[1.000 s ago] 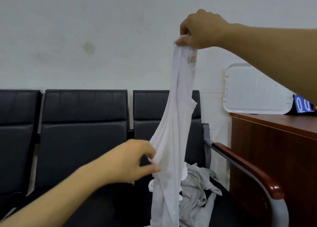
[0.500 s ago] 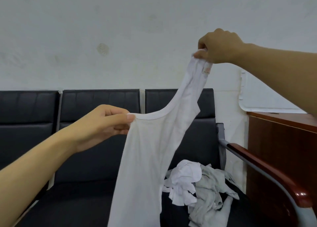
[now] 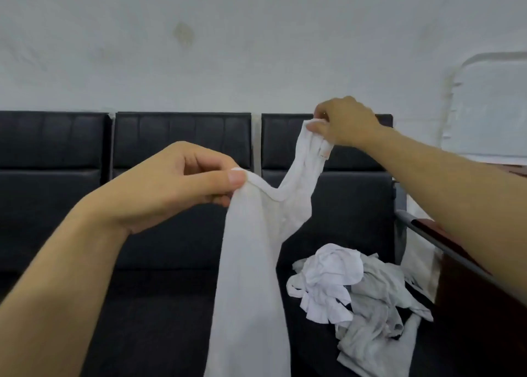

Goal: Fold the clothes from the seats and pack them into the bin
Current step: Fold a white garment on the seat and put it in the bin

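Note:
A white tank top (image 3: 251, 277) hangs in the air in front of the black seats. My left hand (image 3: 182, 182) pinches its neckline edge between thumb and fingers. My right hand (image 3: 345, 121) grips the bunched shoulder straps higher up and to the right, where a small label shows. The garment's body drops straight down past the bottom of the frame. On the right seat lies a loose pile: a crumpled white garment (image 3: 328, 279) on top of a grey one (image 3: 379, 325). No bin is in view.
A row of black padded seats (image 3: 176, 234) runs along a white wall. A metal armrest with a wooden top (image 3: 422, 228) ends the row on the right. Beyond it stands a brown wooden desk (image 3: 467, 297), with a white tray (image 3: 490, 108) leaning on the wall.
Both hands came lower in view, the right hand dropping most. My left hand moved from the shirt's side up to its neckline, spreading the top between the two hands.

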Motion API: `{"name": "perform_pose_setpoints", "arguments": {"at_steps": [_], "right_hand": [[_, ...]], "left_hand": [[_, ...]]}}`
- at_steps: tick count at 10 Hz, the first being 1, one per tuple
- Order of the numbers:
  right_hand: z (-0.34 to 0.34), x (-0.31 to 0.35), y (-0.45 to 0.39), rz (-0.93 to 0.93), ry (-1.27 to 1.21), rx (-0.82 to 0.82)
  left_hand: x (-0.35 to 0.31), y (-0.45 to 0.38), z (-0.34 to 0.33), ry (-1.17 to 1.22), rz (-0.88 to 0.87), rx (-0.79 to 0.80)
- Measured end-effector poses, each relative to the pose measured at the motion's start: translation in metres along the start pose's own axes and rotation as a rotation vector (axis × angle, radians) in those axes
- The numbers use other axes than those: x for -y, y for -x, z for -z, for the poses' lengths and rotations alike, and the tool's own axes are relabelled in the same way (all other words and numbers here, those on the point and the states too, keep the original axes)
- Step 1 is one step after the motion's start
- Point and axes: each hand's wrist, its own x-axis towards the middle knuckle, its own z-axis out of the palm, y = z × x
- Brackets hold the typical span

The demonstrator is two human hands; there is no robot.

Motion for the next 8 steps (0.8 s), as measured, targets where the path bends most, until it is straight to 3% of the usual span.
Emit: {"name": "perform_pose_setpoints", "arguments": {"at_steps": [1,3,5,8], "right_hand": [[-0.044,0.01,-0.002,0.02,-0.007,0.078],[-0.095,0.025,-0.016,0.02,-0.019,0.106],[-0.145,0.047,-0.007,0.042,-0.096,0.213],[-0.175,0.067,0.031,0.041,-0.351,0.342]], "left_hand": [[0.021,0.003,0.003,0.191,0.005,0.009],[0.05,-0.002,0.002,0.313,0.011,0.09],[0.073,-0.009,-0.004,0.417,0.127,-0.13],[0.069,-0.004,0.001,0.396,0.108,-0.238]]}}
